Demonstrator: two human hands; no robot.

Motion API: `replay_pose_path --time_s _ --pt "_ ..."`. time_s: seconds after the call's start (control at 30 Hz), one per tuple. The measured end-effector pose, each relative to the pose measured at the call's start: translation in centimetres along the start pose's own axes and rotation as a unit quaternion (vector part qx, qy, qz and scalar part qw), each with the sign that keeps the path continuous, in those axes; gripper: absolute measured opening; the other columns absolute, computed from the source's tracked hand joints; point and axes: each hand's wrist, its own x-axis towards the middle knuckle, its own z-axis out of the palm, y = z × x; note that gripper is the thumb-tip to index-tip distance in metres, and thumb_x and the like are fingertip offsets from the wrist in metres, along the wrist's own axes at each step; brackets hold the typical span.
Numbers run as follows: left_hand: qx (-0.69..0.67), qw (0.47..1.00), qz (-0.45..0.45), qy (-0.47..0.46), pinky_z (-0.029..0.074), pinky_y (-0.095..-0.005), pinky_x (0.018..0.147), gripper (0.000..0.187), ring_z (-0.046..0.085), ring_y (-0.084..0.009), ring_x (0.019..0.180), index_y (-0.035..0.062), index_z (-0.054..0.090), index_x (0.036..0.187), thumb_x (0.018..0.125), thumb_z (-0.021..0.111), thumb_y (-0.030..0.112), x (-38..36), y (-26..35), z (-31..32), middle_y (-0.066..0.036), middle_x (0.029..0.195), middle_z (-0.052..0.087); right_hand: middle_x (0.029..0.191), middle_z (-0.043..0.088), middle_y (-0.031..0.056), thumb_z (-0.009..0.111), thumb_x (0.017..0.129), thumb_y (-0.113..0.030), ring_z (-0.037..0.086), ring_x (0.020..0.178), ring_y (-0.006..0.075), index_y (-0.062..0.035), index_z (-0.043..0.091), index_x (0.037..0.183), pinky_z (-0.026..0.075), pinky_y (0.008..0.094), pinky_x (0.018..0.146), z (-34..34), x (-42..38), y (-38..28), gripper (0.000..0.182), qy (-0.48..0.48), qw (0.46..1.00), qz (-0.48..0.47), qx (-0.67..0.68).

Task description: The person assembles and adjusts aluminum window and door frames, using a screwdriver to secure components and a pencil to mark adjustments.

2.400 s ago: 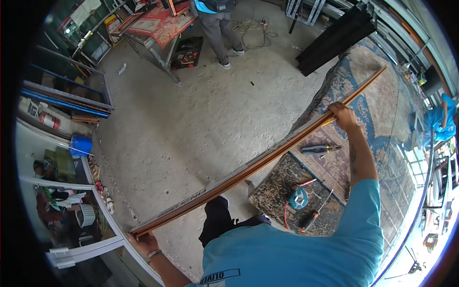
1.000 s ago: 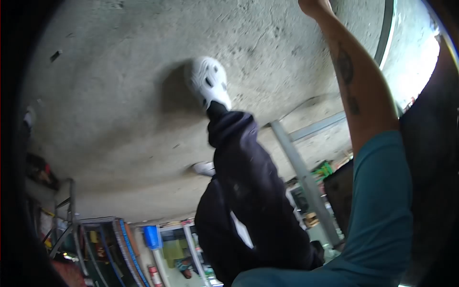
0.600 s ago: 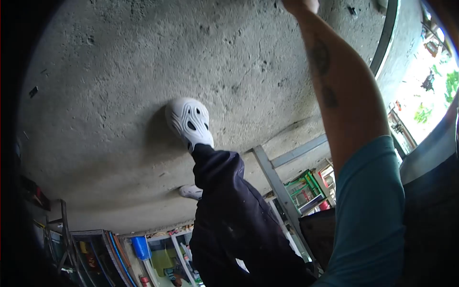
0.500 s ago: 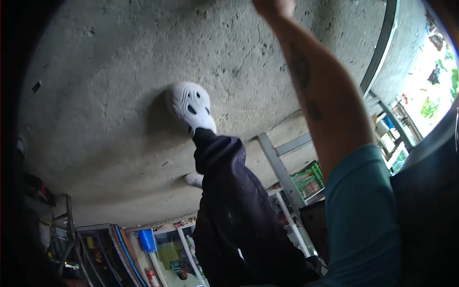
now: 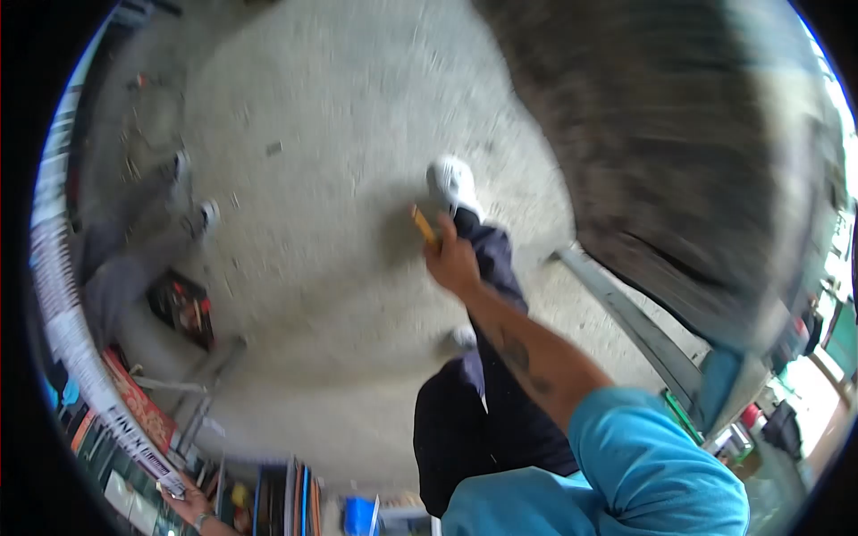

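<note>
My right hand [image 5: 454,261], at the end of a tattooed forearm, is closed round a slim yellow tool [image 5: 424,224] whose narrow end points up and left. It overlaps my dark trouser leg in this view, just below a white clog [image 5: 453,183]. My left hand [image 5: 186,505], with a band at its wrist, shows at the lower left edge. Its fingers are closed on the end of a long white printed panel [image 5: 98,384], which curves up along the left side of the view.
A large grey-brown bulky object [image 5: 670,161], blurred, fills the upper right above a metal frame leg [image 5: 626,317]. Another person's legs [image 5: 134,232] are at the left, near a dark box [image 5: 181,308]. Below are a blue container [image 5: 359,516] and upright sheets [image 5: 299,500].
My right hand has come down from the top edge to near my shoe, with the yellow tool now visible. My left hand, the white panel and the bulky object have come into view.
</note>
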Motion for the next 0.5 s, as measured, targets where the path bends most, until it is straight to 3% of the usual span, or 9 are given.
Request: replay_pose_path --time_s 0.07,0.13,0.17,0.2,0.23,0.3,0.4,0.43,0.5 --pt "-0.049 0.998 -0.020 -0.042 0.048 -0.0418 0.093 0.035 0.058 -0.0223 0.102 0.0049 0.057 0.114 0.082 0.058 0.019 -0.9 -2.8 0.6 -0.007 0.112 0.061 0.086 0.061 0.0226 0.065 0.077 -0.024 0.061 0.081 0.0394 -0.0018 0.039 0.127 0.048 0.0423 0.072 -6.2 -6.8 -6.6 0.060 -0.010 0.997 -0.022 0.067" --pt "-0.041 0.997 -0.055 -0.042 0.050 -0.0420 0.091 0.039 0.058 -0.0231 0.105 0.0054 0.057 0.113 0.081 0.059 0.027 -1.3 -4.0 6.1 -0.007 0.114 0.061 0.090 0.061 0.0222 0.062 0.076 -0.023 0.060 0.085 0.0390 -0.0035 0.044 0.125 0.047 0.0446 0.075 -11.7 -10.0 -16.6 0.056 0.008 0.998 -0.047 0.039" --pt "-0.059 0.992 -0.062 -0.092 0.051 -0.0414 0.090 0.042 0.058 -0.0237 0.104 0.0046 0.056 0.115 0.081 0.059 0.030 4.7 -5.2 4.5 -0.007 0.113 0.061 0.093 0.060 0.0216 0.063 0.074 -0.022 0.059 0.087 0.0378 -0.0041 0.046 0.124 0.047 0.0433 0.076 -14.0 -11.6 -20.1 0.055 0.045 0.996 -0.067 0.024" --pt "-0.053 0.997 -0.045 -0.044 0.052 -0.0401 0.088 0.044 0.057 -0.0248 0.104 0.0046 0.054 0.116 0.082 0.058 0.032 -0.2 -5.4 7.7 -0.008 0.112 0.061 0.097 0.059 0.0209 0.064 0.073 -0.022 0.059 0.090 0.0367 -0.0047 0.048 0.123 0.047 0.0420 0.077 -16.8 -12.9 -23.1 0.055 0.077 0.993 -0.091 0.013" --pt "-0.050 0.988 -0.048 -0.139 0.052 -0.0391 0.087 0.044 0.057 -0.0257 0.106 0.0056 0.054 0.117 0.082 0.058 0.033 5.6 -7.3 4.3 -0.009 0.112 0.060 0.102 0.056 0.0190 0.065 0.072 -0.022 0.057 0.093 0.0348 -0.0049 0.051 0.119 0.047 0.0408 0.079 -20.5 -14.6 -26.5 0.052 0.081 0.995 -0.047 -0.015" --pt "-0.126 0.984 -0.063 -0.107 0.053 -0.0384 0.086 0.045 0.058 -0.0273 0.103 0.0035 0.054 0.116 0.081 0.059 0.032 -15.6 -2.2 4.2 -0.011 0.114 0.058 0.102 0.053 0.0158 0.065 0.072 -0.022 0.058 0.087 0.0321 -0.0060 0.054 0.117 0.047 0.0393 0.077 -32.5 -23.3 -27.4 0.049 0.176 0.978 -0.099 -0.041" --pt "-0.174 0.977 -0.078 -0.093 0.054 -0.0376 0.083 0.051 0.059 -0.0293 0.100 -0.0053 0.051 0.114 0.080 0.059 0.032 -24.5 -7.1 -0.9 -0.018 0.111 0.058 0.086 0.055 0.0176 0.067 0.071 -0.024 0.057 0.082 0.0336 -0.0033 0.059 0.110 0.046 0.0391 0.073 -42.8 -25.7 -25.7 0.045 0.259 0.959 -0.087 -0.081" --pt "-0.266 0.938 -0.181 -0.129 0.052 -0.0479 0.077 0.035 0.059 -0.0317 0.086 -0.0040 0.060 0.099 0.085 0.050 0.027 -25.9 -8.6 -4.2 -0.016 0.096 0.061 0.087 0.057 0.0189 0.067 0.071 -0.024 0.057 0.084 0.0351 -0.0029 0.061 0.106 0.046 0.0398 0.074 -45.4 -24.8 -24.9 0.041 0.300 0.945 -0.104 -0.080" --pt "-0.144 0.979 -0.030 -0.144 0.051 -0.0471 0.078 0.034 0.058 -0.0317 0.085 -0.0049 0.059 0.099 0.084 0.049 0.024 -30.5 -10.6 -5.3 -0.015 0.093 0.061 0.094 0.059 0.0217 0.065 0.071 -0.026 0.057 0.088 0.0368 -0.0026 0.063 0.099 0.046 0.0431 0.076 -50.0 -22.2 -25.6 0.037 0.306 0.941 -0.059 -0.130"
